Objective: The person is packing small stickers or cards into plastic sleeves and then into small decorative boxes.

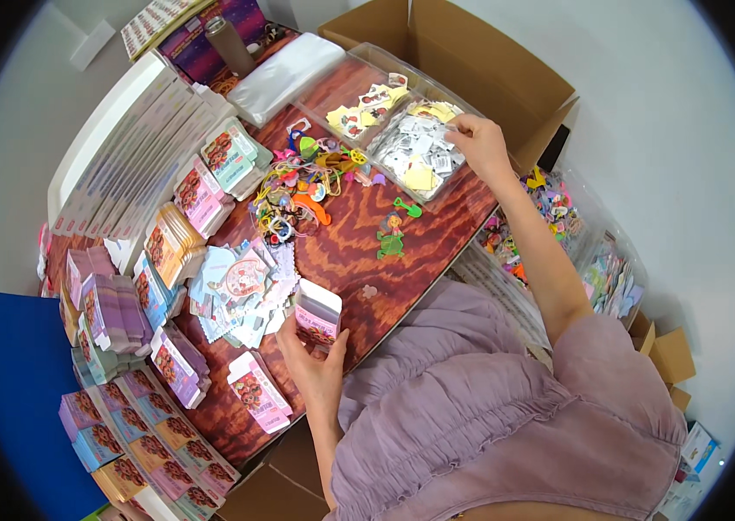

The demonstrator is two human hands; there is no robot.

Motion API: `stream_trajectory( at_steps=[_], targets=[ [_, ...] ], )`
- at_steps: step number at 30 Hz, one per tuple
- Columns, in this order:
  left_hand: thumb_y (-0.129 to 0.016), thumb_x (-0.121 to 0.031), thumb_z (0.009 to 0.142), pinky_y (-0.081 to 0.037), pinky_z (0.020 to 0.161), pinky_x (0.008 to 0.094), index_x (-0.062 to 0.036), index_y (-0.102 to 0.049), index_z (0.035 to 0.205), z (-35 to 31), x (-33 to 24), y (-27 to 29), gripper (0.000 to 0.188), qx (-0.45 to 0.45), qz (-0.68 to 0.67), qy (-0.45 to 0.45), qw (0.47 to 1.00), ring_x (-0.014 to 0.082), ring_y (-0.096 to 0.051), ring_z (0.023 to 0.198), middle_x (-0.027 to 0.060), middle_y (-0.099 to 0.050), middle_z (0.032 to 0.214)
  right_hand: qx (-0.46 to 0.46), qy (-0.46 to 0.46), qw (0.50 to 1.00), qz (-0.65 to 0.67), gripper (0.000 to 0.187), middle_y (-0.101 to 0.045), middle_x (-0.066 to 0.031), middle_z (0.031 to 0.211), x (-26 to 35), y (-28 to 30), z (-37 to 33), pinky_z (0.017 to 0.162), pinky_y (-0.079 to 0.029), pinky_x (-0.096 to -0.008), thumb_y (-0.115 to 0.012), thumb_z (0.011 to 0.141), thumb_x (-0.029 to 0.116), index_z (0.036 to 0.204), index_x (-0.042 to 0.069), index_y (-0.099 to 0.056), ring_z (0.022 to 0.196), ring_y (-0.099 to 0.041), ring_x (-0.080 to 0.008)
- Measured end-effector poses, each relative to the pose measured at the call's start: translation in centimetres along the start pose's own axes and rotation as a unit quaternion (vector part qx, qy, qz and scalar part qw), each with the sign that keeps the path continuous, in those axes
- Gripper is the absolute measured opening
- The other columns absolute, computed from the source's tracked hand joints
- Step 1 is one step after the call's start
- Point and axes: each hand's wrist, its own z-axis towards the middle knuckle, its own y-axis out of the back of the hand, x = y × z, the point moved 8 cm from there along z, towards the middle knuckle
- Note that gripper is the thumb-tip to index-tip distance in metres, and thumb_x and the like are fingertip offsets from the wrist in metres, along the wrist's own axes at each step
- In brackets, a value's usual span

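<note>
My left hand (315, 369) is wrapped round a small pink carton (319, 306) that stands upright with its top end open. At the far right of the table, my right hand (480, 149) is pinched together over the edge of a clear divided tray (374, 158). White and yellow paper slips (420, 139) fill the compartment under it; whatever the fingertips hold is too small to make out. A flat pink carton (258, 392) lies just left of my left hand. Beyond that hand spreads a pile of pale printed paper cards (242, 282).
Colourful small trinkets (302, 187) and a green toy shovel (408, 207) lie mid-table. Stacks of flat cartons (177, 243) and rows of filled-out boxes (150, 443) line the left side. A large cardboard box (480, 69) stands behind the tray. Bins of trinkets (550, 208) sit below the right edge.
</note>
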Motion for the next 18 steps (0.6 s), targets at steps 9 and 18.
stream_trajectory(
  at_steps=[9,18],
  targets=[
    [-0.085,-0.006,0.069,-0.044,0.097,0.0401,0.0032,-0.047,0.133,-0.2,0.6,0.8,0.075,-0.014,0.061,-0.034,0.997,0.0319,-0.052,0.113,0.0179,-0.051,0.121,0.087,-0.140,0.962,0.217,0.017,-0.063,0.0010,0.073,-1.8,-1.3,0.6,0.051,-0.036,-0.0196,-0.073,0.085,0.008,0.099,0.000,-0.069,0.058,-0.048,-0.0033],
    [-0.084,-0.007,0.071,-0.044,0.096,0.0394,0.0044,-0.046,0.132,-0.4,0.5,1.1,0.073,-0.014,0.052,-0.031,0.998,0.0315,-0.053,0.112,0.0180,-0.050,0.122,0.049,-0.209,0.937,0.276,0.012,-0.063,0.0014,0.069,-1.6,-0.8,0.3,0.050,-0.037,-0.0203,-0.074,0.086,0.014,0.087,0.002,-0.073,0.057,-0.052,-0.0033]
  ],
)
